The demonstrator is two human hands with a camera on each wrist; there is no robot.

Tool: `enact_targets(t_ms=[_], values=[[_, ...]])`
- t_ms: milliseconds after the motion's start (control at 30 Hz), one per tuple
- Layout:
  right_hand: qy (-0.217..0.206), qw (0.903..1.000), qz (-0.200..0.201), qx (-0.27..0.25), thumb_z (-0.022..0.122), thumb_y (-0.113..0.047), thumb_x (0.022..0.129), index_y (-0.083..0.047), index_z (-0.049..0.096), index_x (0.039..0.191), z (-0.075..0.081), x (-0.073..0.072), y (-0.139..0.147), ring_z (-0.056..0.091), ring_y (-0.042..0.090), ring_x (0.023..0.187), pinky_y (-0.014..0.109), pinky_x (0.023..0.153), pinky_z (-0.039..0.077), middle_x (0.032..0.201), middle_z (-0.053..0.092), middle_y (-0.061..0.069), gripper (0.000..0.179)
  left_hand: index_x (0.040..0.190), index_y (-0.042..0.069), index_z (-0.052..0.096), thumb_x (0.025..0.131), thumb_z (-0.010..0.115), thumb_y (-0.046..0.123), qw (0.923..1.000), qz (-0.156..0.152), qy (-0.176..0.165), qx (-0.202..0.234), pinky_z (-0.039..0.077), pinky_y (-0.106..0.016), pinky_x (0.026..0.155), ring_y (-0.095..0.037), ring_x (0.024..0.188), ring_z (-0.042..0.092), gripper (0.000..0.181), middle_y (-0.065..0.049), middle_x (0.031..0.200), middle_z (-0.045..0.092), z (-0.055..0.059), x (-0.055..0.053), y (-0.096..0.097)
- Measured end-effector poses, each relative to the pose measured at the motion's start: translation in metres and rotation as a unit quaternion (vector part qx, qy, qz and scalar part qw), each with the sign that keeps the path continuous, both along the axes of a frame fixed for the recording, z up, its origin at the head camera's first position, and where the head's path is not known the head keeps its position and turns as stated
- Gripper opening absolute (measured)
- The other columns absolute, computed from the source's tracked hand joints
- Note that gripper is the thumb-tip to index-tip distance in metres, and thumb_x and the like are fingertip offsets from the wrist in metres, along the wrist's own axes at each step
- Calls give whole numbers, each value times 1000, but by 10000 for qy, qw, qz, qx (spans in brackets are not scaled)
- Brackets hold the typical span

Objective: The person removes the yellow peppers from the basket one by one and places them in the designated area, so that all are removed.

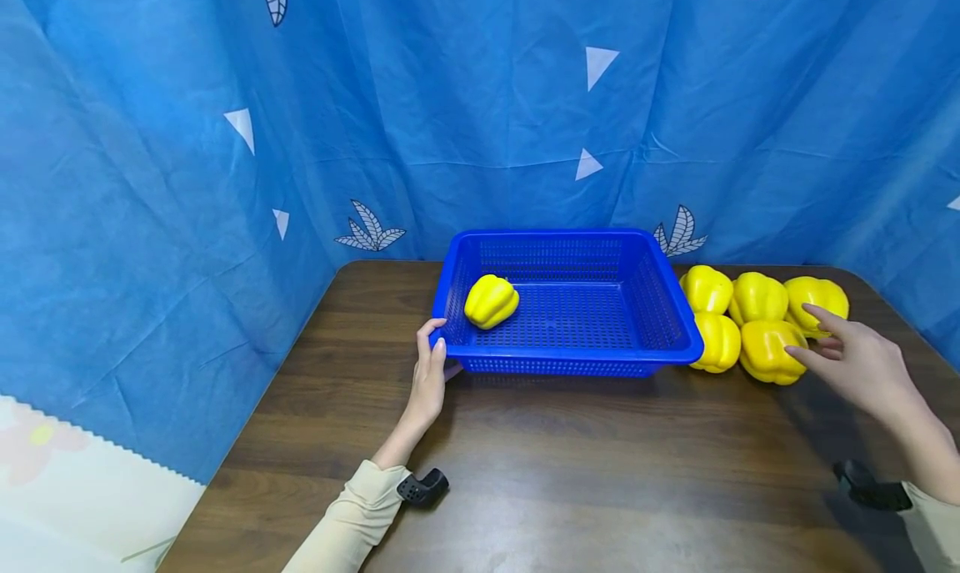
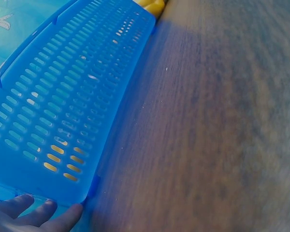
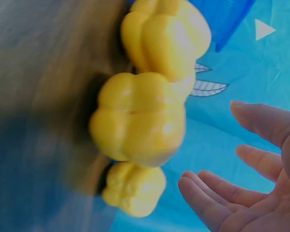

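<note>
A blue plastic basket (image 1: 555, 364) with slotted walls stands on the table, one yellow bell pepper (image 1: 491, 302) inside at its left end. My left hand (image 1: 429, 381) grips the basket's front left corner at the rim; its fingertips (image 2: 48, 205) show against that corner in the left wrist view. To the right of the basket, several yellow bell peppers (image 1: 772, 352) sit close together in two rows. My right hand (image 1: 862, 360) hovers over the right end of this group, fingers spread and holding nothing. From the right wrist, the nearest peppers (image 3: 140, 118) appear beyond the fingertips.
The dark wooden table (image 1: 555, 464) extends in front of the basket toward me. A blue curtain (image 1: 510, 123) with white leaf and triangle prints hangs right behind the table and along its left side. Pale floral cloth (image 1: 67, 481) shows at lower left.
</note>
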State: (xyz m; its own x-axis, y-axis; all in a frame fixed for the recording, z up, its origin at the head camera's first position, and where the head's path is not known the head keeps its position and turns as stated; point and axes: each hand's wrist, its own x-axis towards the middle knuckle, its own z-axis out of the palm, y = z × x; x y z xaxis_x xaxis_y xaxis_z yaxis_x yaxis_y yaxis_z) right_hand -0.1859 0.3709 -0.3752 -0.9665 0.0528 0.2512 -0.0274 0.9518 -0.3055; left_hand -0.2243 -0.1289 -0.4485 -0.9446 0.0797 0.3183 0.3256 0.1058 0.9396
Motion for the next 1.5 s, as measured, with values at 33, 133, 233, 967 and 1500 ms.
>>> enact_targets(t_ms=[33,133,233,967,1500], values=[[29,10000,5,8,66,-30,86,10,35,136,3,0,-2,56,56,92,61,69,49,113,45,43,71,138,14,24,102,25,31,10000,7,6,-3,44,-61,94,-45,128,39,40,-21,147,23,0,0,0],[79,10000,27,6,65,-30,86,9,36,136,12,-2,-9,54,56,94,62,71,48,113,45,42,69,137,14,25,102,25,30,10000,2,25,25,44,-61,93,-45,127,40,39,-21,147,24,-1,-1,0],[249,9996,140,-3,64,-26,87,8,37,136,22,-5,-18,53,57,94,64,74,46,114,46,41,65,137,14,25,102,25,28,10000,-13,16,43,44,-61,93,-45,127,41,38,-21,147,24,-1,-2,0],[622,9926,971,-388,62,-20,89,-2,42,138,80,-39,-87,54,49,100,64,83,44,118,53,34,57,137,14,26,102,26,28,9999,51,-86,74,45,-58,96,-45,122,46,38,-22,145,27,2,0,1],[447,9888,1348,-468,64,-18,87,-4,41,139,96,-62,-131,54,46,105,62,85,47,126,50,31,58,137,12,28,102,27,23,9998,154,6,80,47,-57,94,-45,120,47,37,-23,145,29,1,2,3]])
